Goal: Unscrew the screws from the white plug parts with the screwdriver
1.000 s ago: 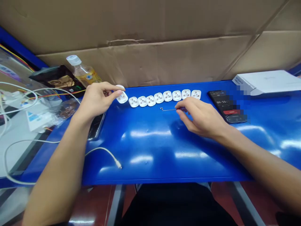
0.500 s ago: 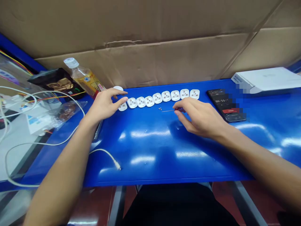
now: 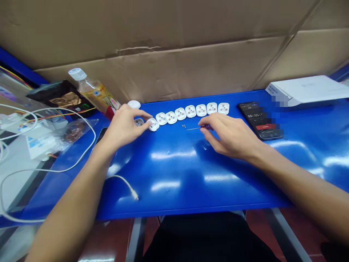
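Left hand [image 3: 122, 125] pinches a white, rounded-square plastic shell [image 3: 154, 126]

The left thumb and forefinger close narrowly on the shell's left edge, near the left end of a curved row of matching white plastic shells [image 3: 190, 111] on the glossy blue worktop [image 3: 174, 174]. They lie open side up, probably so their insides stay in view and reach; those clearly seen hold small round metallic pieces.

The right hand [image 3: 231, 136] has its fingers closed round a thin metal-shafted screwdriver with a dark red handle [image 3: 205, 127], held low, its tip near tiny silvery screws [image 3: 183, 126], perhaps kept apart for easy pickup.

Behind the left arm, a clear plastic bag [image 3: 75, 133] holds something brownish; the contents of the white cardboard box [image 3: 311, 89] are hidden.
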Tool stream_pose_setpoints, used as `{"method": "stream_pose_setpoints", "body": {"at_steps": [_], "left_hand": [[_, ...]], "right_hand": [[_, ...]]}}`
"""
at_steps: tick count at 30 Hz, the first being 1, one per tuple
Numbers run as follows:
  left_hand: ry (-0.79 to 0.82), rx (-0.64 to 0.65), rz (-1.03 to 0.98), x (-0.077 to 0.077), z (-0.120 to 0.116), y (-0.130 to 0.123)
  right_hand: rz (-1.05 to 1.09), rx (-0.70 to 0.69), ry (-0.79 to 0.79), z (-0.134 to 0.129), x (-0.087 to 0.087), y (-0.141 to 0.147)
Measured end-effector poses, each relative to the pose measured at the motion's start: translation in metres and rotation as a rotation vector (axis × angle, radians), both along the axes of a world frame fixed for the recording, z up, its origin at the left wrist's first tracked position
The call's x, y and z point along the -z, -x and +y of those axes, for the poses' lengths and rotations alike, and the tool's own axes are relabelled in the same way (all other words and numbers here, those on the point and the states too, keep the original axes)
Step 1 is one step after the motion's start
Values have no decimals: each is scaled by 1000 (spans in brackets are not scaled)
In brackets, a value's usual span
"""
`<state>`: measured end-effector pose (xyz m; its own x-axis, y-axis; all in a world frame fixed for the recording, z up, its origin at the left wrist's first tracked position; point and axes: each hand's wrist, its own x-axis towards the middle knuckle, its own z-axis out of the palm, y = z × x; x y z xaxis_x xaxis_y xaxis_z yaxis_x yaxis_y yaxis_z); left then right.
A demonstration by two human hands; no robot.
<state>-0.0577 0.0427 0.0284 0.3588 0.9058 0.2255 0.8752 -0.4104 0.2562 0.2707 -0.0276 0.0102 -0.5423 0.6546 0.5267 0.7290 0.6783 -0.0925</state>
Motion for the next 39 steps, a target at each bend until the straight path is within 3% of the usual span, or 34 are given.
{"method": "stream_pose_setpoints", "body": {"at_steps": [7, 10, 15, 23, 28, 36, 39], "left_hand": [[242, 196, -132, 2, -29, -38], [261, 233, -186, 1, -29, -38], [383, 416, -216, 2, -21, -28], [378, 379, -236, 19, -23, -37], [364, 361, -257, 21, -24, -40], [393, 293, -447, 32, -33, -56], [395, 292, -473, 33, -36, -60]], "right_hand": [[65, -107, -58, 1, -1, 1], [91, -148, -69, -1, -3, 2], [88, -250, -42, -3, -7, 5], [53, -269, -33, -4, -6, 9], [20, -221, -11, -4, -4, 9], [-122, 163, -28, -14, -7, 11], [-201, 176, -35, -17, -14, 11]]}}
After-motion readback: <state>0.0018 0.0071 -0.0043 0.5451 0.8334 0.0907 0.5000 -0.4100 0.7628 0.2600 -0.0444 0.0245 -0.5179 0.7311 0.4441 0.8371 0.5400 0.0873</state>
